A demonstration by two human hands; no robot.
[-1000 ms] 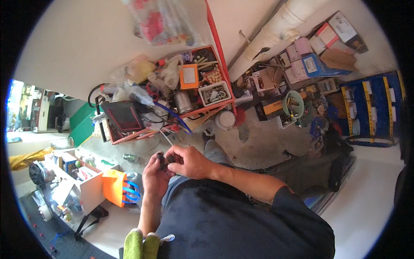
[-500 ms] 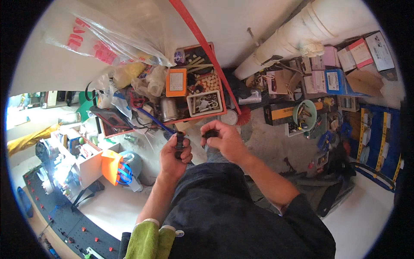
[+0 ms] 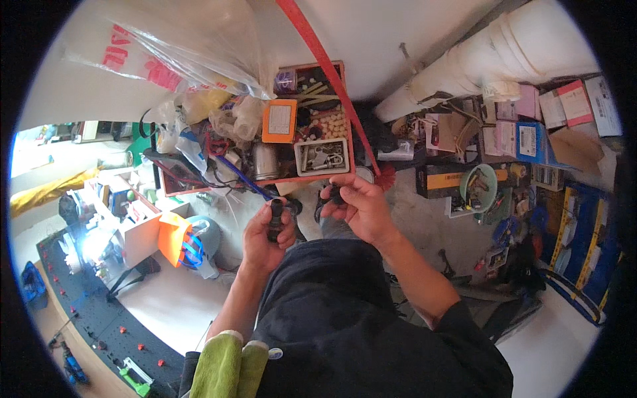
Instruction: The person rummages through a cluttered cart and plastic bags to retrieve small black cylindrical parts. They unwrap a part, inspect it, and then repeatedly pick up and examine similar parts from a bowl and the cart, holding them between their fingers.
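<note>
The left hand [image 3: 265, 240] is gripping a dark cylindrical piece [image 3: 275, 212]; the right hand [image 3: 361, 211] is pinching a small dark piece [image 3: 336, 195].
Both pieces are hovering apart between the person's body and the cluttered red-edged shelf [image 3: 302, 179], the right fingers partly hiding the smaller one. Keeping the left grip firm and the right pinch light but steady would probably be helping most, since the smaller piece could be slipping easily.
</note>
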